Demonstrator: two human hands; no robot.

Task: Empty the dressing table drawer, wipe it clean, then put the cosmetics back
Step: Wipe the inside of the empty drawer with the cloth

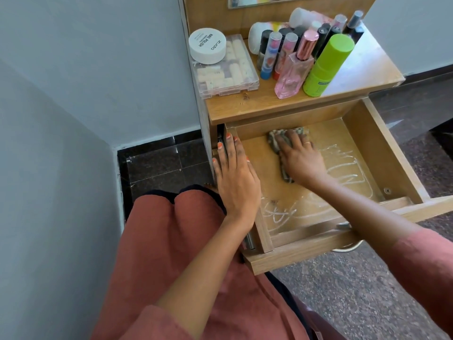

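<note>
Wiping step. Drawer (382,153) is out and emptied. Right hand (301,160) lies flat, pressing the cloth (274,141) on the drawer floor, far left. Left hand (235,182) lies flat on the left wall, holding nothing. White streaks (343,168) show near and right, so sweep there next. Cosmetics (294,57) stand on the desk (245,106).

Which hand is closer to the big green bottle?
The right hand. It presses the cloth inside the drawer, nearly straight in front of the green bottle. The left hand rests on the drawer's left wall, farther off to the side.
</note>
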